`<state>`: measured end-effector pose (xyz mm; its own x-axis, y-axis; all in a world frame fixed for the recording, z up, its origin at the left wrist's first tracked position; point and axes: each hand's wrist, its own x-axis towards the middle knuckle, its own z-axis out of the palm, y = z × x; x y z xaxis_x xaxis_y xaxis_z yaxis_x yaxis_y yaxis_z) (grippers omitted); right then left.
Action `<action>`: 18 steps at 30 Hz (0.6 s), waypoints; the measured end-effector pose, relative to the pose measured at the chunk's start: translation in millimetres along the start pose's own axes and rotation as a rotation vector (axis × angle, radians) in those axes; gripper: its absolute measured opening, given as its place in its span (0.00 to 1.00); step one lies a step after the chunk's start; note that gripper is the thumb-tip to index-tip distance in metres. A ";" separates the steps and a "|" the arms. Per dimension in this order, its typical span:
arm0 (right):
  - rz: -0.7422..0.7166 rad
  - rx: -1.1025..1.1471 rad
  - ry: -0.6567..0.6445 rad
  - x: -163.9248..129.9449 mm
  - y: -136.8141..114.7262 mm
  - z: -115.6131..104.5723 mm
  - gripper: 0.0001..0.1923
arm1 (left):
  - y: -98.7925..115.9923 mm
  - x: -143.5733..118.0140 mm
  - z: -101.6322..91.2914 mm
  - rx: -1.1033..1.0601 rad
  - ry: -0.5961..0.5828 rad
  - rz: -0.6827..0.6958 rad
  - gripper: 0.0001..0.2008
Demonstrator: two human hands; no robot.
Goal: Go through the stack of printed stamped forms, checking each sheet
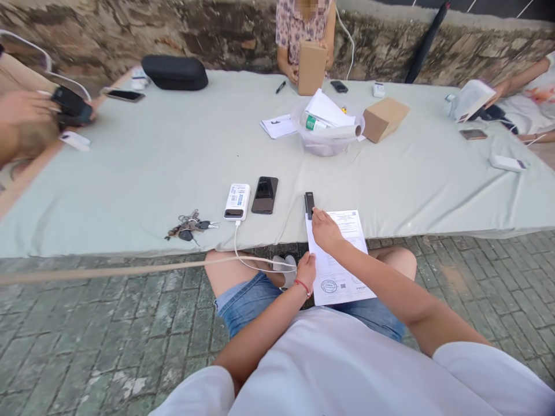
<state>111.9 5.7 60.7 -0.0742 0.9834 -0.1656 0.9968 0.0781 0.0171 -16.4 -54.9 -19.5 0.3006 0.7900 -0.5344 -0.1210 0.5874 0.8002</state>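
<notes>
Tablecloth (151, 173), bowl (327, 144) of papers (327, 110)

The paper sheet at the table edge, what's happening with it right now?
A seated person holds a printed sheet half on the cloth-covered table. Their right hand presses its top corner beside a small black device; their left hand grips its left edge. A power bank, phone and keys lie nearby. Across the table, another person holds a cardboard box.
</notes>
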 end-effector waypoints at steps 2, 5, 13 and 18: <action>0.007 -0.005 0.014 0.6 1.7 -1.4 0.26 | -0.4 2.9 1.5 -0.007 0.022 0.005 0.12; 0.002 0.054 0.059 1.8 12.1 -4.8 0.27 | -2.4 5.7 1.8 -0.043 0.036 0.021 0.13; 0.368 0.504 0.382 -55.9 84.1 14.5 0.22 | -14.7 -7.5 -3.4 -0.088 -0.077 -0.017 0.22; 0.795 0.802 0.497 -154.0 117.1 64.9 0.24 | -18.6 -6.8 -0.6 -0.099 -0.143 -0.040 0.24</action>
<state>242.1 -147.2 24.2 0.7322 0.6810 0.0098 0.4932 -0.5202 -0.6972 -16.7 -71.1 -30.9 0.4379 0.7369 -0.5149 -0.1972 0.6376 0.7447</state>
